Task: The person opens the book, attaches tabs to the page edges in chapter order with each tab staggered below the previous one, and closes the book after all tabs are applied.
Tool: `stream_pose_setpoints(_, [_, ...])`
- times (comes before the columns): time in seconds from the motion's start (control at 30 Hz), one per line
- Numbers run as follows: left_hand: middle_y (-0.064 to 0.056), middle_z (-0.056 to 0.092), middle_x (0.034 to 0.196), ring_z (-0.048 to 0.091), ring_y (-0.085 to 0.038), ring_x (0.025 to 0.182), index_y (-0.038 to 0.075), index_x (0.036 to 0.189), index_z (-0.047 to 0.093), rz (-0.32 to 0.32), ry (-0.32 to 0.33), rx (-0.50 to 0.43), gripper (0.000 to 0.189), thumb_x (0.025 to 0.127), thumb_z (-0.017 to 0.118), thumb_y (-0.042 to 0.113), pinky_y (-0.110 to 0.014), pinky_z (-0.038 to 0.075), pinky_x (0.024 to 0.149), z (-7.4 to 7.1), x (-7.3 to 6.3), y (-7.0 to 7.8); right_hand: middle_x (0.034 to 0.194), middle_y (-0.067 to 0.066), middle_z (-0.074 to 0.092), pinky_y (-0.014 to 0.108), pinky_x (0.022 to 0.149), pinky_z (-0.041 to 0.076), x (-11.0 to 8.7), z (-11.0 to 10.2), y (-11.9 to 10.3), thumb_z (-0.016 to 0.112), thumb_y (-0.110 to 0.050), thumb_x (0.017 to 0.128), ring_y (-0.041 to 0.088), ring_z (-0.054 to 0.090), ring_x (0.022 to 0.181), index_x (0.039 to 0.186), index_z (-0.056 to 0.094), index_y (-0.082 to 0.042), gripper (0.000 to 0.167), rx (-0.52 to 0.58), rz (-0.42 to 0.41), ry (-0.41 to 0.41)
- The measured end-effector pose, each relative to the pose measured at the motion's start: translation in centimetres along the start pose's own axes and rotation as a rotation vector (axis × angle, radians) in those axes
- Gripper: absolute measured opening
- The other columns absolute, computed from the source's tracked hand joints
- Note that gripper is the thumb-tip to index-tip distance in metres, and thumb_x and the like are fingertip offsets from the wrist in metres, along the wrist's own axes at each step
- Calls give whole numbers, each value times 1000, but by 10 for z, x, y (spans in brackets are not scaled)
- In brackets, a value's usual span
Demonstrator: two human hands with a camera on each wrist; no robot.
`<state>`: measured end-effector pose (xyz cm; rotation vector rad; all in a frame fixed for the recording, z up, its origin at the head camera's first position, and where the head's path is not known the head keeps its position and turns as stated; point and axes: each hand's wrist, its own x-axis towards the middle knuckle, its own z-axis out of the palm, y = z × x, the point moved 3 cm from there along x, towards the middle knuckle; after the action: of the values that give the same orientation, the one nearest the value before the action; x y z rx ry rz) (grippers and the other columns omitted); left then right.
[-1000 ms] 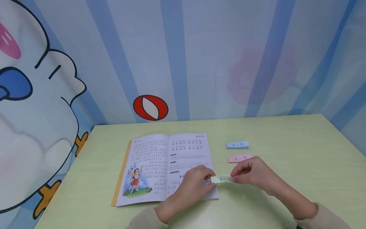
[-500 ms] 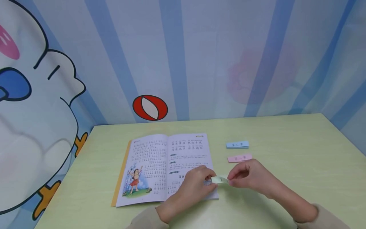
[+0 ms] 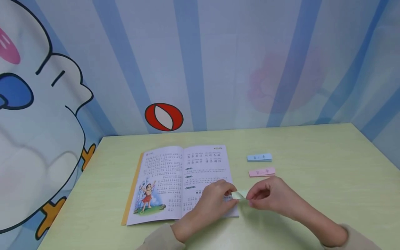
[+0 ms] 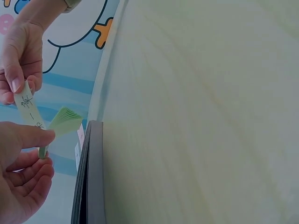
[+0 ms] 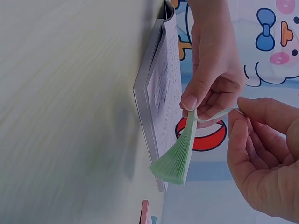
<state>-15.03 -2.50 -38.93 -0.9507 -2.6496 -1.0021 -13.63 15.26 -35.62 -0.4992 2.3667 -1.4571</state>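
Note:
My left hand [image 3: 215, 198], over the lower right page of an open book [image 3: 162, 163], pinches one end of a pale green sticky-note pad [image 5: 175, 158] between thumb and fingers. The pad's free sheets fan out in the right wrist view. With thumb and index fingertip, my right hand [image 3: 272, 192] pinches the far end of the top sheet [image 4: 29, 107], which bends up from the pad and bears handwriting. This sheet still runs into my left hand's grip. A pink sticky-note pad [image 3: 261, 172] lies just beyond my right hand, with a blue one [image 3: 259, 158] behind it.
Book and pads lie on a pale yellow-green table [image 3: 328, 156]. Behind the table's back edge stands a blue-striped wall covering [image 3: 218, 69] with a large white cartoon figure [image 3: 40, 139] at left and a red oval [image 3: 164, 117].
My right hand has drawn left and slightly down toward my left hand, bending the green top sheet up and over. My left hand keeps its pinch nearly in place.

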Motion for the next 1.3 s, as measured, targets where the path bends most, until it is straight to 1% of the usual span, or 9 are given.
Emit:
stream_pose_setpoints(0.2, [2, 60, 78, 52, -2, 71, 5, 90, 70, 4, -1, -3, 18, 74, 77, 11, -11, 42, 65, 0, 0, 0, 78, 6, 68, 25, 61, 52, -1, 0, -2, 74, -11, 77, 12, 61, 69, 86, 69, 3, 17, 2, -1, -10])
stream_pose_setpoints(0.73, [2, 61, 79, 53, -3, 72, 4, 92, 70, -10, -20, -7, 19, 75, 76, 12, -11, 43, 66, 0, 0, 1, 79, 6, 68, 26, 61, 52, -4, -2, -6, 74, -10, 78, 12, 62, 68, 85, 70, 1, 14, -1, -19, -12])
stream_pose_setpoints(0.9, [2, 60, 78, 51, -3, 71, 4, 92, 70, -20, -22, -6, 19, 75, 77, 12, -12, 42, 65, 1, -1, 0, 79, 6, 68, 27, 61, 53, -6, -4, -6, 75, -10, 77, 12, 62, 68, 85, 71, -1, 12, 11, -10, 8])
stream_pose_setpoints(1.0, [2, 59, 77, 51, -3, 70, 5, 91, 70, -21, -21, -1, 19, 75, 77, 12, -11, 41, 64, 1, 0, 0, 80, 7, 68, 27, 61, 53, -7, -7, -5, 75, -10, 77, 13, 63, 69, 86, 71, 0, 14, 30, 6, 21])
stream_pose_setpoints(1.13, [3, 60, 76, 50, -3, 68, 5, 90, 70, -1, -9, 26, 17, 74, 77, 10, -11, 41, 63, 1, 0, 1, 83, 9, 68, 28, 62, 53, -8, -14, -6, 74, -10, 78, 14, 63, 71, 88, 71, 2, 16, 58, 31, 43])
stream_pose_setpoints(1.3, [2, 60, 76, 49, -2, 67, 6, 90, 70, 15, 2, 45, 18, 74, 77, 10, -10, 39, 62, 3, 2, 2, 86, 9, 68, 31, 64, 54, -12, -28, -10, 75, -13, 78, 16, 63, 72, 91, 70, 2, 20, 56, 65, 99])
